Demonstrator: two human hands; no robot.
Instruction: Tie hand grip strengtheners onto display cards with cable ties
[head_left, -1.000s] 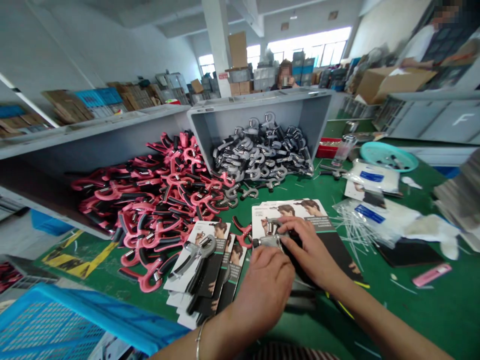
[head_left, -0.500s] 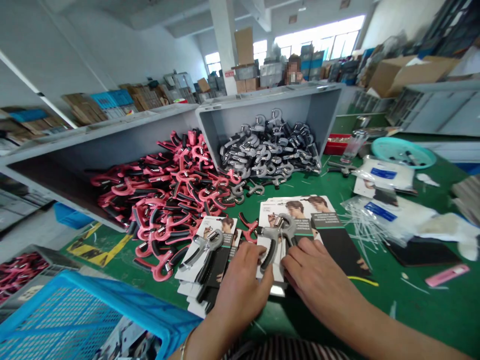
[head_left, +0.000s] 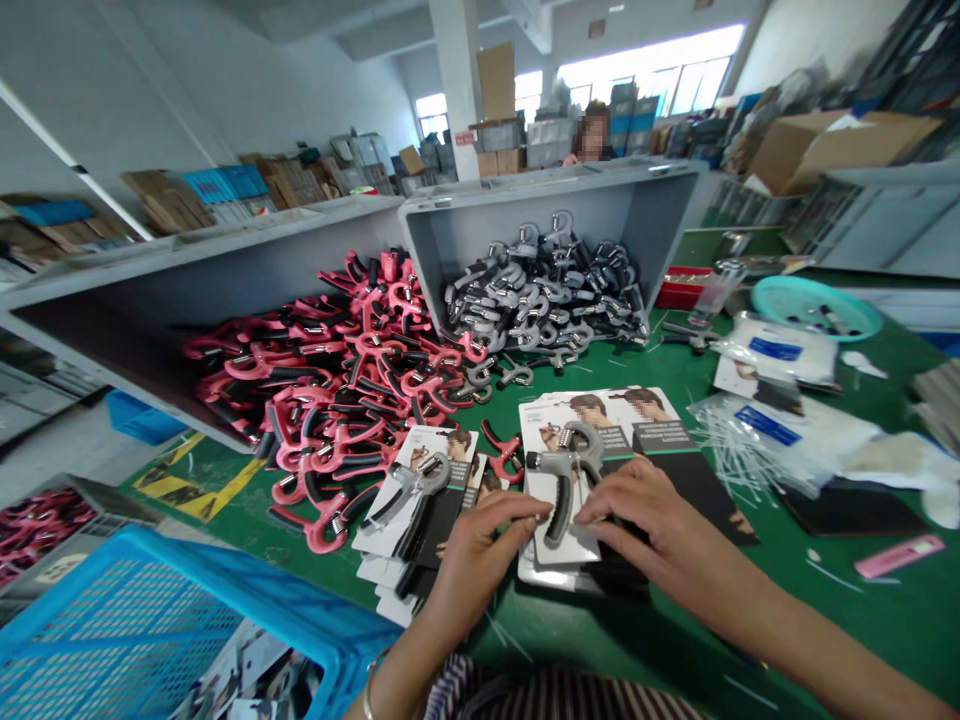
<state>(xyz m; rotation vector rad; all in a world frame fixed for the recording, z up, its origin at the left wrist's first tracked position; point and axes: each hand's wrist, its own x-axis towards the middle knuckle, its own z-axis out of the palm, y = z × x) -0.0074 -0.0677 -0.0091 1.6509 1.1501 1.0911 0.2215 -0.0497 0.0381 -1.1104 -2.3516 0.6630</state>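
Observation:
A grey hand grip strengthener [head_left: 559, 495] with a black-ribbed handle lies on a printed backing card [head_left: 540, 430], on top of a stack of such cards. My left hand [head_left: 484, 550] is at its left, thumb and fingertips pinched together beside the ribbed handle. From the right, my right hand [head_left: 649, 515] pinches between the two handles, partly covering the far one. Whatever is in either pinch is too small to make out. To the left, a pile of carded grey grip strengtheners [head_left: 420, 490] lies close to my left hand.
Red grip strengtheners [head_left: 345, 370] spill from a grey bin [head_left: 180, 250]; grey ones [head_left: 532, 300] fill another bin [head_left: 645, 215]. White cable ties [head_left: 731, 465], plastic bags [head_left: 787, 355] and a turquoise tray [head_left: 817, 300] are at right. A blue basket [head_left: 112, 600] stands front left. A person [head_left: 592, 135] is behind.
My right hand has shifted slightly up and right, uncovering more of the card. My left thumb and fingers have come together beside the handle.

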